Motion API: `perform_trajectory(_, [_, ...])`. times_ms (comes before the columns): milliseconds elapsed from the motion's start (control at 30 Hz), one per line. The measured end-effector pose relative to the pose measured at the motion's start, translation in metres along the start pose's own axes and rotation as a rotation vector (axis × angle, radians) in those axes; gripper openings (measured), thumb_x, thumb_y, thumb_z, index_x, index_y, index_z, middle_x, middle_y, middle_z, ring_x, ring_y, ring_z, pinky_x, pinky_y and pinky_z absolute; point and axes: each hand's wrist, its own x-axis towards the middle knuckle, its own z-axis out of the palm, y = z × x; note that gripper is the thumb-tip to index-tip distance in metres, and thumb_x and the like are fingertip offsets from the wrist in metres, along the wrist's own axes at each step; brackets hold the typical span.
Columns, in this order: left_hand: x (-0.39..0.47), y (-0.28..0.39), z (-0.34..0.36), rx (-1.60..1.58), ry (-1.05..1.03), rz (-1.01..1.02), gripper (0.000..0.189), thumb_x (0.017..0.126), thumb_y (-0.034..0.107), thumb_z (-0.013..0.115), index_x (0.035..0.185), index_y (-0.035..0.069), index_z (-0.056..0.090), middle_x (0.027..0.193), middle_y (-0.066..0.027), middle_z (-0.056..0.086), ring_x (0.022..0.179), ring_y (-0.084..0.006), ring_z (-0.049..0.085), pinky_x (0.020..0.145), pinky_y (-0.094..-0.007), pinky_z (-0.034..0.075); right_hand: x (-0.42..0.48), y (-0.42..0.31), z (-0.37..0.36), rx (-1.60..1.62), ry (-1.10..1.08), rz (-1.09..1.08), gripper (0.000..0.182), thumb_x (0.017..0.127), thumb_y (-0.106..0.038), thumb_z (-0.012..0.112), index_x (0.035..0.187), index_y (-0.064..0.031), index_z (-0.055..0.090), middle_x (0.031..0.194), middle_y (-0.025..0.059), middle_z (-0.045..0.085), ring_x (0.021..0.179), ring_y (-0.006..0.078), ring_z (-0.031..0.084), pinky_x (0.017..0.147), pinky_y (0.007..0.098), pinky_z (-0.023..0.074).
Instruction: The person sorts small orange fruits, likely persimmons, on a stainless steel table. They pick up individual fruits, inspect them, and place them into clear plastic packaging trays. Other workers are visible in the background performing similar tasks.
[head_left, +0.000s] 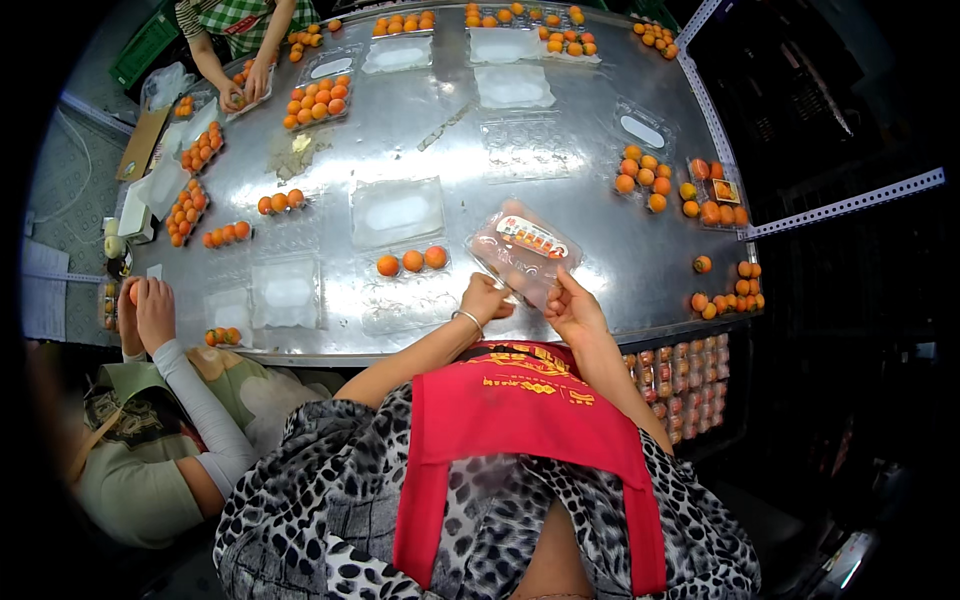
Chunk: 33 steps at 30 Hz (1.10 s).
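Note:
A closed clear plastic clamshell box with a printed label on its lid is just in front of me, tilted. Orange fruit shows dimly through the plastic. My right hand pinches its near right corner between thumb and fingers. At the near left edge, my left hand grips the box, its fingertips partly hidden beneath. To the left, an open clamshell tray holds a row of 3 orange persimmon-like fruits, with its lid folded back.
A metal table carries more open trays. Filled trays stand far left; loose fruits lie near the right edge. A co-worker's hands hold a fruit at left; another person's hands work at the far side. Stacked packs sit below right.

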Motion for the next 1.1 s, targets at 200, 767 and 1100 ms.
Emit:
perform_trajectory(200, [0.047, 0.006, -0.045, 0.329, 0.232, 0.553, 0.048, 0.096, 0.005, 0.058, 0.142, -0.007, 0.047, 0.097, -0.0159, 0.069, 0.068, -0.0203, 0.073, 0.06, -0.0307, 0.06, -0.004, 0.016, 0.017, -0.141, 0.228, -0.052, 0.033, 0.096, -0.031, 0.076, 0.113, -0.0061, 0.064, 0.1, 0.0093, 0.069, 0.084, 0.02, 0.067, 0.075, 0.0308, 0.0568])
perform_trajectory(767, [0.05, 0.009, -0.032, 0.352, 0.22, 0.387, 0.013, 0.093, -0.001, 0.06, 0.098, -0.009, 0.07, 0.073, -0.0139, 0.073, 0.064, -0.0217, 0.076, 0.056, -0.0309, 0.061, -0.01, -0.029, 0.028, 0.421, 0.079, -0.108, 0.032, 0.091, -0.007, 0.071, 0.118, 0.0019, 0.056, 0.123, 0.023, 0.061, 0.108, 0.0369, 0.067, 0.094, 0.0365, 0.0624])
perform_trajectory(1100, [0.042, -0.01, -0.041, -0.039, 0.107, 0.105, 0.01, 0.087, -0.014, 0.061, 0.096, -0.01, 0.06, 0.089, -0.0203, 0.07, 0.073, -0.0322, 0.076, 0.064, -0.0405, 0.068, 0.034, -0.062, 0.005, 0.068, -0.175, -0.358, 0.057, 0.101, -0.047, 0.064, 0.129, -0.001, 0.048, 0.135, 0.0237, 0.057, 0.127, 0.0351, 0.057, 0.113, 0.0455, 0.0463])
